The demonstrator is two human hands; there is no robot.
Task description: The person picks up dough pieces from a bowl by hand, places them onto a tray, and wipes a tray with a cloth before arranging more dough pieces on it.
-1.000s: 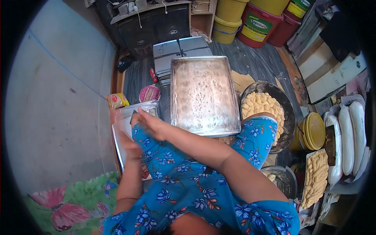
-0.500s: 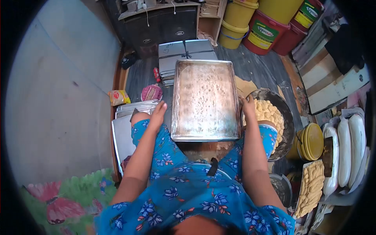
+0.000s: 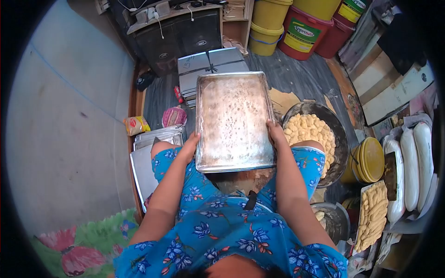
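A rectangular metal tray (image 3: 235, 121), its flat face stained brown and whitish, lies in front of my body between my knees. At its left edge is my left hand (image 3: 191, 146), fingers wrapped round the rim. My right hand (image 3: 276, 133) closes on the right edge. The fingers of both hands are partly hidden under the tray. Just right of my right hand, a wide dark basin (image 3: 342, 139) holds many pieces of pale dough (image 3: 311, 132).
Behind the tray sits a tied stack of metal sheets (image 3: 211, 65). More trays (image 3: 143, 167) lie at my left knee. Buckets (image 3: 303, 34) stand at the back, a yellow bucket (image 3: 371, 160) at the right, near a tray of shaped dough (image 3: 372, 215).
My left hand has moved right from beside the tray onto its left edge. The view has shifted slightly, and the tray appears a little tilted compared with before.
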